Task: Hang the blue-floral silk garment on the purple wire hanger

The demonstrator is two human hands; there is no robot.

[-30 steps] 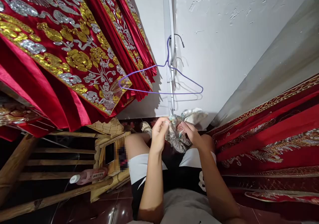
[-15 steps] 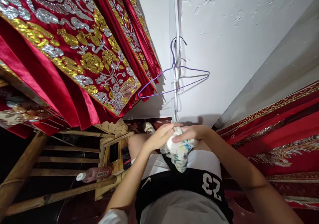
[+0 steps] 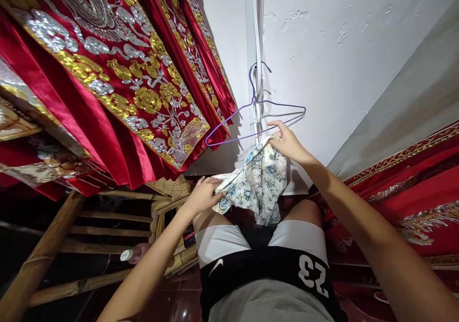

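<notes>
A piece of patterned cloth (image 3: 251, 183), white with blue, green and yellowish print, hangs spread between my two hands above my knees; its exact kind I cannot make out. My left hand (image 3: 206, 195) is closed on its lower left corner. Higher up, my right hand (image 3: 287, 143) pinches its upper right edge between thumb and fingers. Just beyond the cloth, a purple wire hanger (image 3: 229, 117) hangs by its hook from a white strip on the wall. The cloth's top edge comes close to the hanger's bottom bar; whether they touch I cannot tell.
Red drapes with gold and silver sequins (image 3: 150, 97) hang at the upper left. More red embroidered cloth (image 3: 423, 188) is on the right. A bamboo rack (image 3: 53, 245) stands at the left with a pink bottle (image 3: 134, 254) beside it. The white wall (image 3: 322, 49) rises ahead.
The bunched cloth has been raised from my lap and opened out between my hands. My right hand moved up toward the hanger; my left moved left and slightly down.
</notes>
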